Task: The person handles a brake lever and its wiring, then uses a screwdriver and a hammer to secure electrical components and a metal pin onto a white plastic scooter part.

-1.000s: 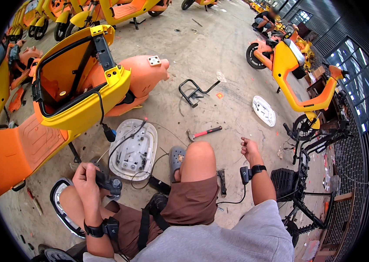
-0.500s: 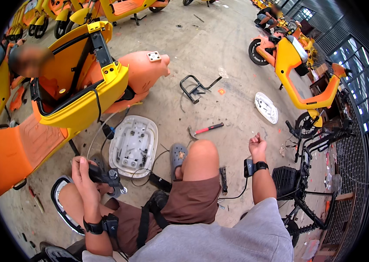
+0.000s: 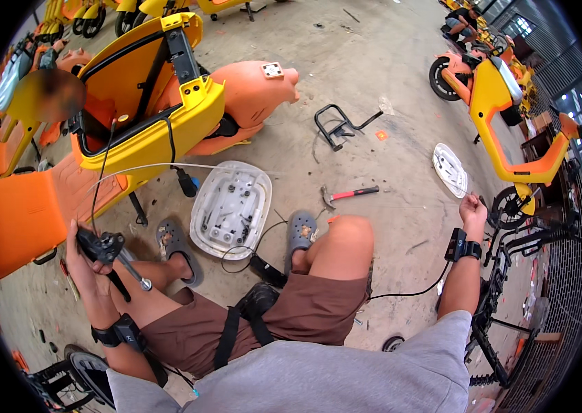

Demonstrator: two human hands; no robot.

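My left hand [image 3: 88, 258] is closed around a black metal component [image 3: 99, 242] with a silver bolt sticking out toward the lower right and a dark cable running upward. A thin pale cable [image 3: 167, 165] arcs from that side across the middle. My right hand [image 3: 471, 205] is raised at the right with fingers pinched on what looks like the faint far end of that cable. Between my feet and the yellow-orange scooter [image 3: 146, 138] lies a white plastic tray [image 3: 232, 206] of small parts. A red-handled hammer [image 3: 349, 193] lies beside it.
A black tubular bracket [image 3: 339, 127] and a second white tray [image 3: 450, 168] lie on the concrete floor [image 3: 373, 69]. At right stand another scooter [image 3: 518, 165] and a bare black frame [image 3: 497, 316]. A person [image 3: 463, 27] crouches far back; more scooters line the back left.
My hands have moved apart, the left outward to the left with the black component tilted, the right outward to the right. The pale cable now stretches in a wide arc. My view has shifted.
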